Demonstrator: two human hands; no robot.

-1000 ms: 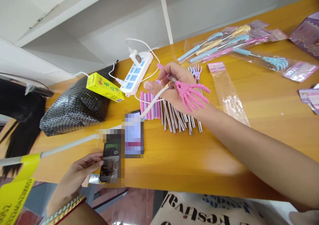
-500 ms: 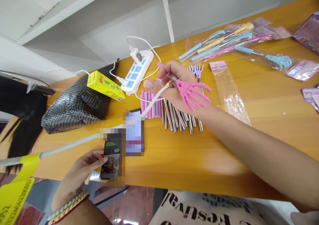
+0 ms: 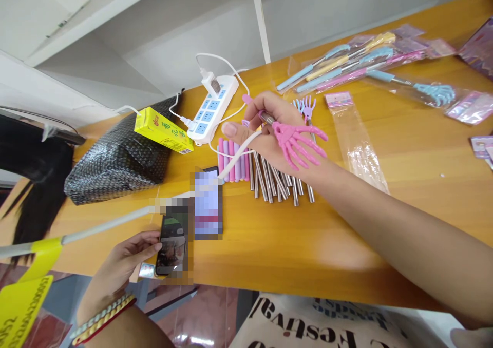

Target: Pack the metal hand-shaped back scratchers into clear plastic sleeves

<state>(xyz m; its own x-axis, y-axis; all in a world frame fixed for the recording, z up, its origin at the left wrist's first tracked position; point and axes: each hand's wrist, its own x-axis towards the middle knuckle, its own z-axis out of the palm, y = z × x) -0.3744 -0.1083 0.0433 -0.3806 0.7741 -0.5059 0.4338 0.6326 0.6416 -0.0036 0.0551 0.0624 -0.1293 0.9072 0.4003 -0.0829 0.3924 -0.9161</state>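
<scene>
My right hand point(image 3: 265, 117) is closed around a pink hand-shaped back scratcher point(image 3: 298, 142), held above the table with its claw pointing right over my wrist. Below it lie several metal rods point(image 3: 269, 178) and a row of pink and purple handle tubes point(image 3: 233, 158). Two small claw heads, one purple point(image 3: 307, 107), show just behind my wrist. At the table's front edge my left hand point(image 3: 133, 253) grips the left side of a dark phone point(image 3: 171, 248), thumb along its edge. A second phone point(image 3: 208, 204), partly blurred, lies beside it.
A white power strip point(image 3: 215, 107) with plugged cables stands at the back. Left of it are a yellow drink carton point(image 3: 164, 132) and a black bubble-wrap parcel point(image 3: 115, 163). Bagged back scratchers point(image 3: 346, 63) and a clear bag point(image 3: 362, 153) lie right. A white cable point(image 3: 115, 222) crosses the foreground.
My left thumb has drawn back slightly toward the phone's edge. The right hand keeps its hold on the pink back scratcher, almost unmoved.
</scene>
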